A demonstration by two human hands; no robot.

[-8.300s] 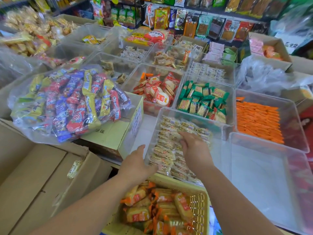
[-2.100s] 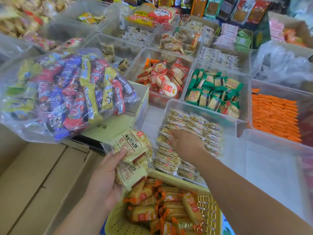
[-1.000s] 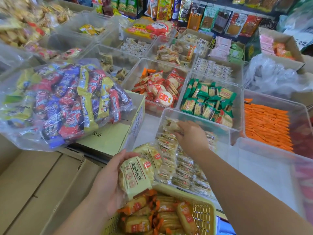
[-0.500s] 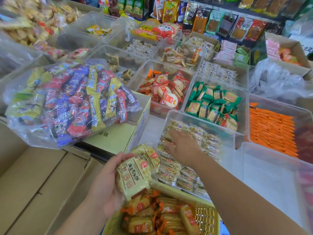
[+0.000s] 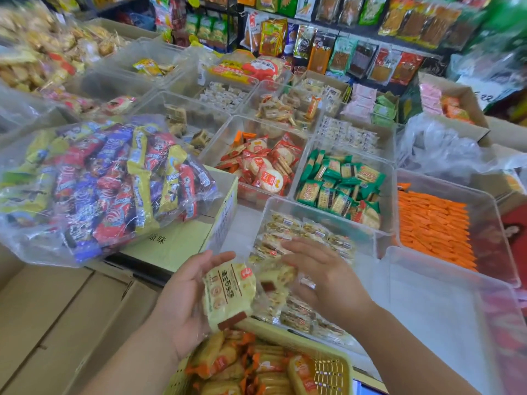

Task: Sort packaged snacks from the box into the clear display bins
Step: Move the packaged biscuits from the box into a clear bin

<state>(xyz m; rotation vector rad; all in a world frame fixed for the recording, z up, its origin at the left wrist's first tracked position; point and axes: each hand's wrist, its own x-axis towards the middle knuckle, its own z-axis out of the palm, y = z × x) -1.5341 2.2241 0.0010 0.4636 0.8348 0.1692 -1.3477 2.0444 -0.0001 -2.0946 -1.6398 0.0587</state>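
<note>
Between the two hands, in the head view, is where the coming move is settled. The left hand (image 5: 185,300) lies palm up with a pale yellow biscuit packet (image 5: 228,292) resting across it. Its fingers (image 5: 216,256) are nearly straight and reach past the packet's top edge, and its thumb is hidden. The packet's long axis runs along the palm, from the fingertips back toward the wrist, with the printed face toward the camera.

Just to the right of those fingers, a second packet (image 5: 278,276) of the same kind leans out from behind the first. It is tilted, with its long axis pointing across at the right hand (image 5: 325,283). That hand's fingers (image 5: 296,246) are spread and only slightly bent, and their tips are at the second packet's outer end. Motion blur hides whether a thumb pinches it, so I cannot tell if it is held yet.

The clear bin (image 5: 319,208), already lined with rows of matching packets, lies straight beyond and partly beneath the right fingers, and up and to the right of the left fingers. The right hand is plainly the nearer of the two. I judge that the hand-over goes left to right, and that the right hand then carries the packet forward a short way into the bin. To match the rows there, the packet would probably need to be turned and laid flat.

Below both wrists sits a yellow basket (image 5: 328,369) holding orange-wrapped snacks. It is nearer the camera than either set of fingers.
</note>
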